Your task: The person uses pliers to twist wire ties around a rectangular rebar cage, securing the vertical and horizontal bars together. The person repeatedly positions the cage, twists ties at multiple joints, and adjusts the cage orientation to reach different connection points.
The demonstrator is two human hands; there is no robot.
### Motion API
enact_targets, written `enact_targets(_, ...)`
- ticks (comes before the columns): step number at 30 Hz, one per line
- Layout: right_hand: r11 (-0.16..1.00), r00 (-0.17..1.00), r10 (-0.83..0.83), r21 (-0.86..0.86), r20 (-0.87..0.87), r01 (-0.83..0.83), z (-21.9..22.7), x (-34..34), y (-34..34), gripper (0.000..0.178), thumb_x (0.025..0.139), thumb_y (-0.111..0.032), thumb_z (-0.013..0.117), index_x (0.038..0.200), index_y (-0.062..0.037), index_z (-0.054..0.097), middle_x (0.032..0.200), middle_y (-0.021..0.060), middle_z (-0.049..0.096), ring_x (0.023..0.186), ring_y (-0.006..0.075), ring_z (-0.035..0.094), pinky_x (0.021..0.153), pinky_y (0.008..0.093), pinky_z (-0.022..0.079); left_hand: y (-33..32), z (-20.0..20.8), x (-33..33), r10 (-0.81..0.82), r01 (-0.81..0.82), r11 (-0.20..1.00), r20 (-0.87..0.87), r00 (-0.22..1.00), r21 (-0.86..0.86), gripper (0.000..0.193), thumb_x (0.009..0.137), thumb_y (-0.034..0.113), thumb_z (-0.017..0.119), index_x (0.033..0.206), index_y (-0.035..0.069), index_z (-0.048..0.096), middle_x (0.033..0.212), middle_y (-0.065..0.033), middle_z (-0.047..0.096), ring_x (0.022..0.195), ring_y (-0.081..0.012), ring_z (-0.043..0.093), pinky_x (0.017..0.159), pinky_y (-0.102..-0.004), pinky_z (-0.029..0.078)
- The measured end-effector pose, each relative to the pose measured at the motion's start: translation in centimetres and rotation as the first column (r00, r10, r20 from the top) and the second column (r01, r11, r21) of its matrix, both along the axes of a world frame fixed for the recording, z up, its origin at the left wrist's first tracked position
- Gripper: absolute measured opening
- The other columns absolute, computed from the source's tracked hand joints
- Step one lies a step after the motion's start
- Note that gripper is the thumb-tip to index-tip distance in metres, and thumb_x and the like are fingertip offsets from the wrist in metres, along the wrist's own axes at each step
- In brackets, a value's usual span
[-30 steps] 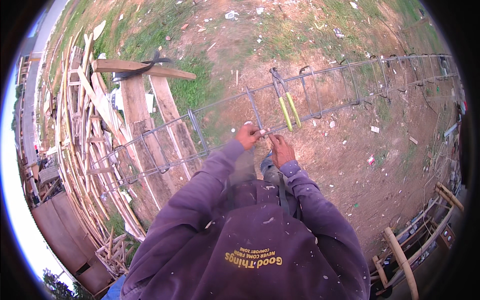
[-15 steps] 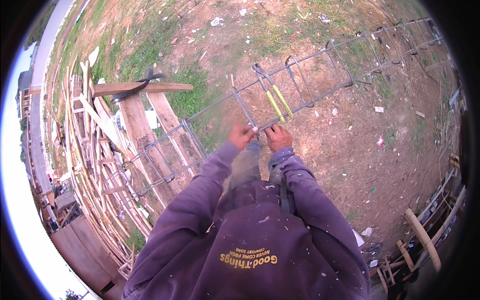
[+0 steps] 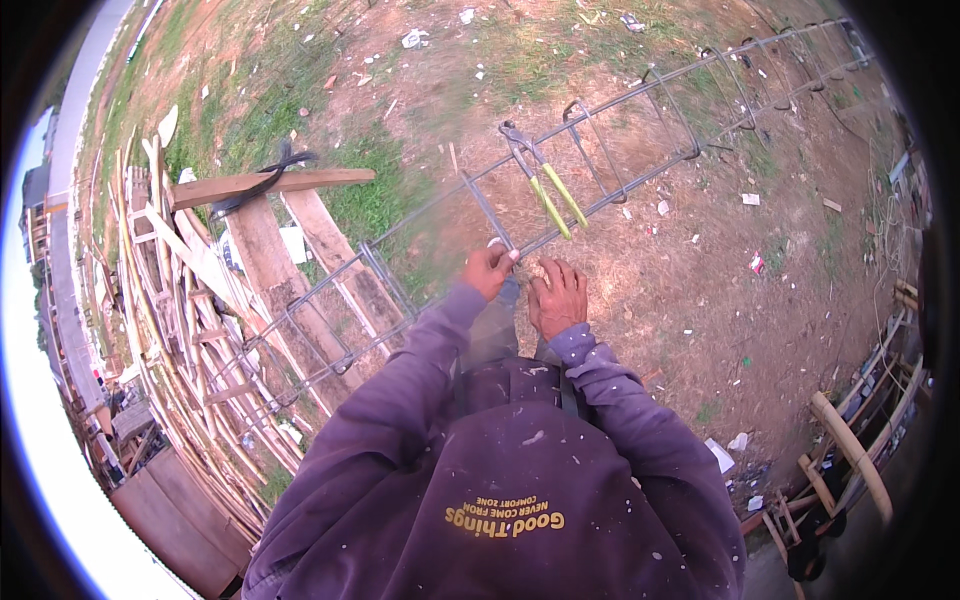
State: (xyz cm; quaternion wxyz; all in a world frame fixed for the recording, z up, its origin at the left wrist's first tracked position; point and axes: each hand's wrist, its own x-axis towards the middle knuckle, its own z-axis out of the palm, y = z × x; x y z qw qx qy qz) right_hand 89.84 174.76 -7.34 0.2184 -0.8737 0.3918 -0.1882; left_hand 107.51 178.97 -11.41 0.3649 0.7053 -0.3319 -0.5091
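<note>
A long rebar cage (image 3: 655,178) with square stirrups runs from lower left to upper right in front of me. My left hand (image 3: 487,270) is closed in a pinch at the corner where a stirrup (image 3: 488,212) meets the near bar. Just right of it, my right hand (image 3: 560,298) is a little below that bar, its fingers curled inward. Whatever thin thing may be between those fingers is too small to make out. Pincers with yellow-green handles (image 3: 549,207) hang across the cage beyond my right hand, jaws toward the far bar.
Under the cage's left end stand wooden planks (image 3: 265,240) with a crosspiece (image 3: 330,180), and a bundle of black wire (image 3: 265,182) lies over it. Bamboo poles (image 3: 165,340) are piled at the left. More poles (image 3: 850,450) lie at the lower right. Litter dots the dirt and grass.
My right hand has drawn back from the bar, toward me and slightly right. The left hand stays at the same stirrup corner. The whole view has shifted a little.
</note>
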Motion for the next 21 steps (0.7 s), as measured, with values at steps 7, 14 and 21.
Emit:
enact_targets(7, 0.785, 0.951, -0.015, 0.586, -0.309, 0.202, 2.3, 1.5, 2.3, 0.013, 0.09, -0.019, 0.054, 0.087, -0.0062, 0.057, 0.075, 0.0216, 0.064, 0.078, 0.0398, 0.065, 0.083, 0.0582, 0.04, 0.3, 0.7, -0.6, -0.04, 0.039, 0.999, 0.197, 0.98, 0.006, 0.034, 0.093, 0.034, 0.059, 0.088, 0.001, 0.064, 0.066, -0.0136, 0.06, 0.062, -0.0268, 0.056, 0.059, -0.0391, 0.043)
enact_targets(14, 0.968, 0.987, -0.016, 0.251, 0.159, -0.025, 1.4, 0.7, -0.2, 0.011, 0.09, -0.014, 0.058, 0.092, -0.0044, 0.063, 0.073, 0.0184, 0.063, 0.064, 0.0378, 0.062, 0.058, 0.0453, 0.049, 0.1, 2.7, -1.6, -0.063, 0.064, 0.998, 0.492, 0.868, 0.015, 0.033, 0.09, 0.038, 0.061, 0.083, 0.006, 0.063, 0.072, -0.0223, 0.062, 0.071, -0.0436, 0.061, 0.062, -0.051, 0.046)
enact_targets(21, 0.335, 0.962, -0.27, 0.94, 0.023, 0.072, -1.6, 2.1, 0.4, 0.019, 0.093, -0.018, 0.06, 0.091, -0.0003, 0.065, 0.058, 0.0052, 0.055, 0.054, 0.0073, 0.054, 0.05, 0.0277, 0.044, 0.3, 2.0, -1.6, -0.07, 0.065, 0.997, 0.511, 0.856, 0.029, 0.035, 0.089, 0.041, 0.06, 0.088, 0.008, 0.069, 0.067, -0.0179, 0.063, 0.065, -0.0386, 0.062, 0.06, -0.0448, 0.047)
